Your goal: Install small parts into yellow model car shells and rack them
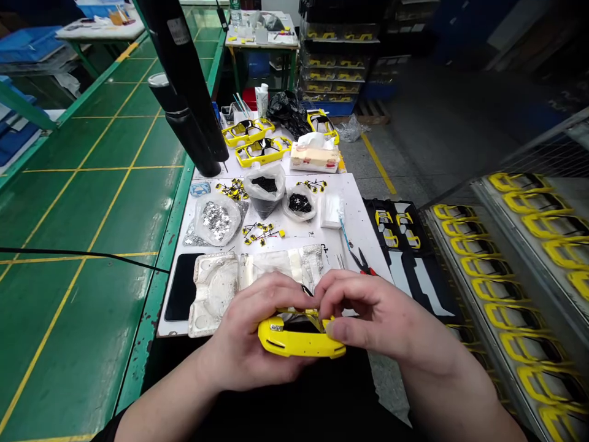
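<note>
My left hand [262, 328] wraps around the left side of a yellow toy car body shell [301, 345], held above the near edge of the table. A small silvery piece, like a lamp, sits at the shell's left corner. My right hand [372, 313] is closed at the shell's other corner, its thumb pressing there and its fingers bent over the top. Whether a small part lies between those fingers is hidden. Just beyond my hands is a worn white moulded holder [216, 279] with padding at its right.
Bags of silver pieces [216, 221], black pieces [264, 184] and more black parts [300, 204] stand mid-table. Pliers [365, 264] lie right, a phone [181, 287] left. Black tubes [184, 86] rise at the back left. Racked yellow shells [488, 270] flank my right.
</note>
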Motion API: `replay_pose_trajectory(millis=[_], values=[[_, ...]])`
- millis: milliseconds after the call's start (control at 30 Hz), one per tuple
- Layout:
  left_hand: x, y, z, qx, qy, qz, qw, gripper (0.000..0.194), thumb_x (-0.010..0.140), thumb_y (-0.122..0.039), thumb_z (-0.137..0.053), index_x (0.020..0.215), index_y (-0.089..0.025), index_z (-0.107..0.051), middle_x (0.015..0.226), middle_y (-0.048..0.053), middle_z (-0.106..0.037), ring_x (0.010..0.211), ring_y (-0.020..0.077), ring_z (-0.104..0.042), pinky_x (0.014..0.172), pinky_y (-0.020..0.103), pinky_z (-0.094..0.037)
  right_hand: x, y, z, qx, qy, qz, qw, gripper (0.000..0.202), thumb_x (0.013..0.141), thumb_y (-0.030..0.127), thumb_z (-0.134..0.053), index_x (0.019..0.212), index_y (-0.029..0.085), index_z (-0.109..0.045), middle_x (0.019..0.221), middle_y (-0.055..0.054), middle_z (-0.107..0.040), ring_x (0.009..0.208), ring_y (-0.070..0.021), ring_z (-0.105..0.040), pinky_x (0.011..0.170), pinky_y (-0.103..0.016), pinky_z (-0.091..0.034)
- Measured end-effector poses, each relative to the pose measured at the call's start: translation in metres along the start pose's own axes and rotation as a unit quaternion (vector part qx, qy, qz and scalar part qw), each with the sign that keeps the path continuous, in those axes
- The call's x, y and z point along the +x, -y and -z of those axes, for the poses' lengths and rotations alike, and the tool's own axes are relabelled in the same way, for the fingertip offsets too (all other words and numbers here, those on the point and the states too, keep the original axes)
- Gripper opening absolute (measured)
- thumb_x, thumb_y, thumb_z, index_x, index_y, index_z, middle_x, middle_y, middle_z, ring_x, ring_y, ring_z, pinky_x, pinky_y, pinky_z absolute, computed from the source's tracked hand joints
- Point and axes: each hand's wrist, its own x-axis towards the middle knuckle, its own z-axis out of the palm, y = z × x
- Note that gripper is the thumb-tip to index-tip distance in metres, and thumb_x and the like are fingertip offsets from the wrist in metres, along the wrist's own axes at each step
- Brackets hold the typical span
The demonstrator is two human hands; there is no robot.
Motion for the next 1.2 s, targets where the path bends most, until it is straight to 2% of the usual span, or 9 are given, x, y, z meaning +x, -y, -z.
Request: replay_pose_trajectory(millis=[167, 433, 633, 733, 900, 1000, 1100, 1200], values=[[-0.002, 0.0, -0.001, 0.009, -0.003, 0.006, 1.0, 0.058, 0.093, -0.058, -0.093, 0.135, -0.022, -0.075, 0.111, 0.008, -0.077, 0.098, 0.0206, -0.075, 0.086, 0.029, -0.063, -0.007, 0.007, 0.0, -0.051, -0.027, 0.005, 0.998, 0.02, 0.104, 0.046, -0.084, 0.102, 0.026, -0.088, 0.101, -0.002, -0.082, 0.094, -0.0183, -0.078, 0.082, -0.027, -0.061], [-0.003, -0.002, -0.002, 0.032, -0.001, 0.015, 0.999, 0.06, 0.092, -0.06, -0.094, 0.136, -0.024, -0.074, 0.112, 0.011, -0.078, 0.1, 0.0255, -0.076, 0.085, 0.034, -0.065, -0.013, 0.023, -0.006, -0.117, -0.058, 0.028, 0.991, 0.018, 0.11, 0.041, -0.077, 0.102, 0.03, -0.089, 0.104, 0.002, -0.088, 0.096, -0.0178, -0.083, 0.089, -0.028, -0.065], [-0.002, -0.003, -0.002, 0.035, 0.002, 0.016, 0.999, 0.059, 0.093, -0.06, -0.093, 0.135, -0.024, -0.074, 0.112, 0.01, -0.077, 0.1, 0.0234, -0.076, 0.086, 0.031, -0.065, -0.018, 0.025, -0.008, -0.188, -0.093, 0.049, 0.976, 0.02, 0.112, 0.041, -0.074, 0.106, 0.032, -0.09, 0.105, 0.002, -0.089, 0.097, -0.019, -0.084, 0.072, -0.026, -0.063], [-0.002, -0.004, -0.002, 0.036, 0.006, 0.018, 0.999, 0.059, 0.093, -0.059, -0.094, 0.136, -0.024, -0.074, 0.112, 0.011, -0.077, 0.1, 0.0245, -0.076, 0.085, 0.033, -0.065, -0.018, 0.027, -0.011, -0.205, -0.099, 0.049, 0.973, 0.024, 0.113, 0.044, -0.072, 0.104, 0.032, -0.091, 0.102, 0.001, -0.089, 0.092, -0.0201, -0.084, 0.07, -0.028, -0.064], [-0.001, -0.001, -0.003, 0.035, -0.004, 0.011, 0.999, 0.057, 0.092, -0.058, -0.094, 0.133, -0.024, -0.075, 0.109, 0.01, -0.078, 0.096, 0.0245, -0.075, 0.083, 0.034, -0.065, -0.016, 0.025, -0.008, -0.17, -0.096, 0.025, 0.98, 0.025, 0.112, 0.047, -0.073, 0.106, 0.031, -0.091, 0.102, -0.001, -0.088, 0.094, -0.0213, -0.084, 0.08, -0.03, -0.067], [0.001, 0.0, -0.004, 0.035, -0.01, 0.004, 0.999, 0.056, 0.093, -0.059, -0.093, 0.133, -0.024, -0.075, 0.108, 0.01, -0.079, 0.095, 0.0241, -0.076, 0.083, 0.033, -0.064, -0.013, 0.019, -0.004, -0.108, -0.084, 0.021, 0.99, 0.039, 0.114, 0.057, -0.067, 0.105, 0.027, -0.09, 0.106, -0.004, -0.088, 0.098, -0.0227, -0.083, 0.078, -0.03, -0.066], [0.0, 0.001, -0.005, 0.031, -0.006, 0.0, 1.0, 0.057, 0.093, -0.059, -0.094, 0.133, -0.023, -0.075, 0.108, 0.01, -0.08, 0.095, 0.0236, -0.077, 0.083, 0.033, -0.064, -0.012, 0.013, -0.002, -0.065, -0.099, 0.017, 0.993, 0.051, 0.116, 0.064, -0.059, 0.107, 0.024, -0.089, 0.104, -0.006, -0.086, 0.091, -0.0206, -0.08, 0.075, -0.028, -0.064], [-0.003, 0.004, -0.004, 0.018, -0.015, 0.0, 1.0, 0.059, 0.092, -0.06, -0.095, 0.133, -0.023, -0.076, 0.11, 0.01, -0.082, 0.098, 0.0241, -0.078, 0.088, 0.033, -0.064, -0.011, 0.007, -0.004, -0.052, -0.106, 0.013, 0.993, 0.048, 0.115, 0.062, -0.061, 0.105, 0.023, -0.087, 0.103, -0.005, -0.084, 0.09, -0.0194, -0.078, 0.077, -0.027, -0.062]])
